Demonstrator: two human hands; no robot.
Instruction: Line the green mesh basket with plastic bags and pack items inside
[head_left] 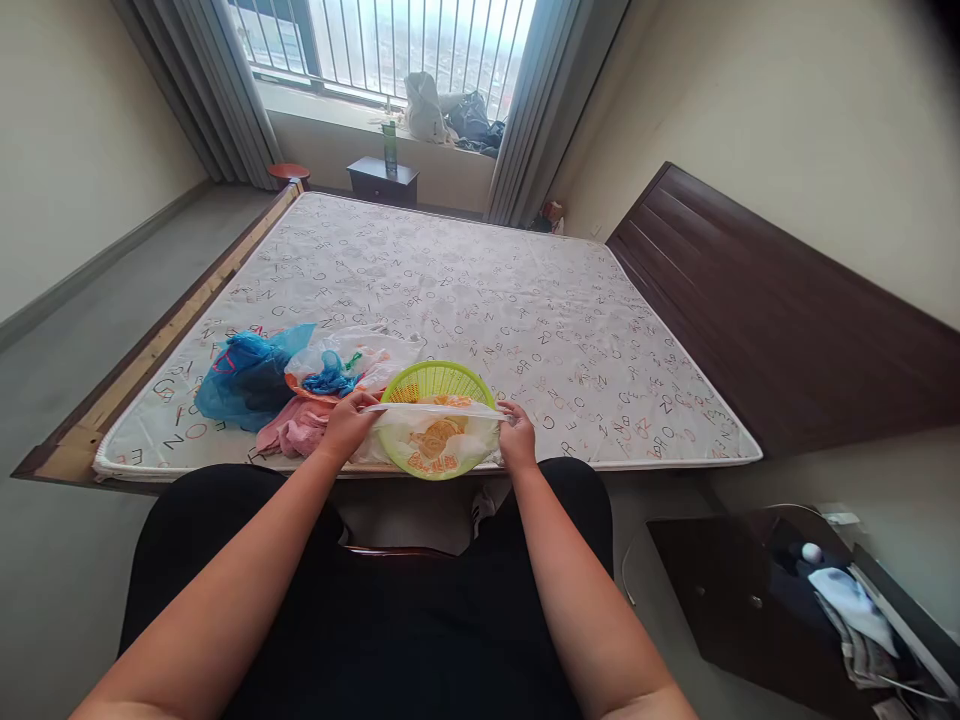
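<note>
A thin, translucent white plastic bag with orange markings [439, 440] is being stretched across a round, lime-green slatted plastic basket [442, 378] at the edge of a white, letter-printed fabric mattress [465, 270]. Its upper edge's ends are being pinched by the left hand [351, 420] and right hand [517, 437]. Light, limp, slippery handling is being inferred, corner grips being favoured.

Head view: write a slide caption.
Left hand and right hand hold a plastic bag across a green basket on a mattress.
</note>
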